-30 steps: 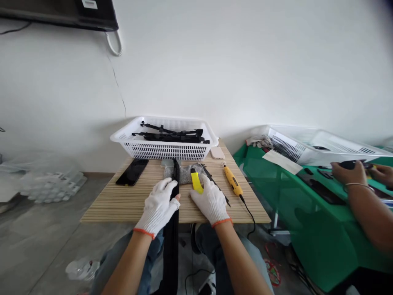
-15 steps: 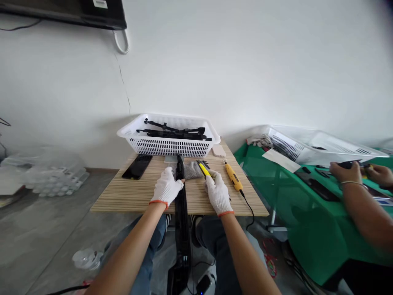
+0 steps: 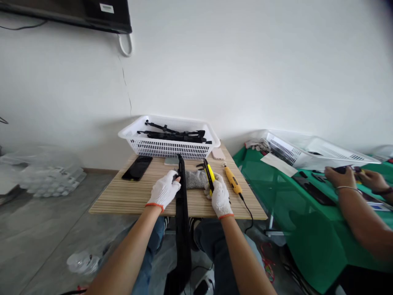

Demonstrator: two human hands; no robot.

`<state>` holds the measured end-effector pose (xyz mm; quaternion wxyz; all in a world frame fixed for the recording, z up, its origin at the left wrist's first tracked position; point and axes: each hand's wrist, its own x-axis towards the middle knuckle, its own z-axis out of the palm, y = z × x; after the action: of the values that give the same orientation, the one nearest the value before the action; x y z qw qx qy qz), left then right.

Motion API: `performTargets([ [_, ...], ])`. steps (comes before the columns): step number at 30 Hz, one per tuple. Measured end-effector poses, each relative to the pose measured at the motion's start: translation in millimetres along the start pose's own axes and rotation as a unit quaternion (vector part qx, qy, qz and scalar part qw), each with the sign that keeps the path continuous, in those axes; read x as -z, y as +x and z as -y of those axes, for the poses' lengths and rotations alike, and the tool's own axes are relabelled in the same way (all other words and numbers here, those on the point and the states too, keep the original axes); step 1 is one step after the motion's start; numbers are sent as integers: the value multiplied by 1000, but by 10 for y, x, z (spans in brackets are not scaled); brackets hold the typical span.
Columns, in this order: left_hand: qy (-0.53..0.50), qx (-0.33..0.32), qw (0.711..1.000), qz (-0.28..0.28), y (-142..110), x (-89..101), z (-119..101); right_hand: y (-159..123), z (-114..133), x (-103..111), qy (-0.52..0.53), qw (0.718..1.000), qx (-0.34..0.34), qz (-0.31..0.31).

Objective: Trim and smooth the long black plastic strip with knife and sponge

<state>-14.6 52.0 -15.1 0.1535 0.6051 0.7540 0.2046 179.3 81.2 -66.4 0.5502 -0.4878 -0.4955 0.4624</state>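
Both my hands wear white knit gloves with orange cuffs. My left hand (image 3: 165,190) is closed on a long black strip (image 3: 182,213) that lies across the wooden slatted table (image 3: 123,196) and hangs over its front edge between my knees. My right hand (image 3: 220,196) is closed around a yellow and black utility knife (image 3: 209,174), whose tip points away from me. A grey cloth (image 3: 195,178) lies between my hands under the strip's far end.
A white basket (image 3: 168,146) of black parts stands at the table's back. A black phone (image 3: 137,168) lies left, a yellow corded tool (image 3: 232,180) right. On the green table (image 3: 307,221) to the right, another person's hands (image 3: 342,177) work beside white trays (image 3: 310,149).
My right hand has lifted the yellow knife and turned it upright over the cloth. My left hand has shifted its hold on the black strip. The view moved slightly.
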Motion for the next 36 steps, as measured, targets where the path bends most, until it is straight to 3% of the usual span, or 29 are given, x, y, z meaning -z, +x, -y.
performTargets([
  [4, -21, -32, 999, -17, -43, -15, 47, -62, 144, -26, 65, 998, -15, -17],
  [11, -21, -118, 990, -77, -208, -34, 185, -60, 187, -13, -4, 999, -26, -35],
  [15, -87, -143, 978, -128, -173, -19, 180, -51, 183, -25, -10, 999, -38, -7],
  [22, -185, -96, 965, -158, 249, 87, 84, 139, 193, -34, -19, 990, -78, 114],
  [36, -259, -73, 943, -195, 568, -36, 91, 446, 168, -108, -48, 987, -49, 144],
])
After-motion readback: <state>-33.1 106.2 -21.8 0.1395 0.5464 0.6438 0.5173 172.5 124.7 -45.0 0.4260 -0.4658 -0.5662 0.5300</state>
